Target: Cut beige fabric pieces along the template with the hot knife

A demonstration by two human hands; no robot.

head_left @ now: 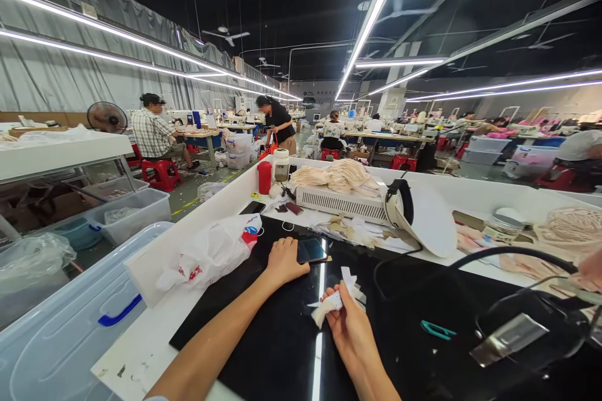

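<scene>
My left hand rests on the glossy black tabletop, closed around the near-left end of a dark smartphone that lies flat. Its thumb is along the lower edge and the fingers are over the upper side. My right hand is raised just above the black surface, to the right of the phone. Between its thumb and fingers it pinches several white strips, which look like fabric labels or paper; their kind is not clear. Right of that hand lie teal thread snips.
A white plastic bag lies left of my forearm. Behind the black top are a vented white box bearing cream fabric strips, a white visor and a red cup. A cabled metal-plated device occupies the right. Co-workers sit beyond.
</scene>
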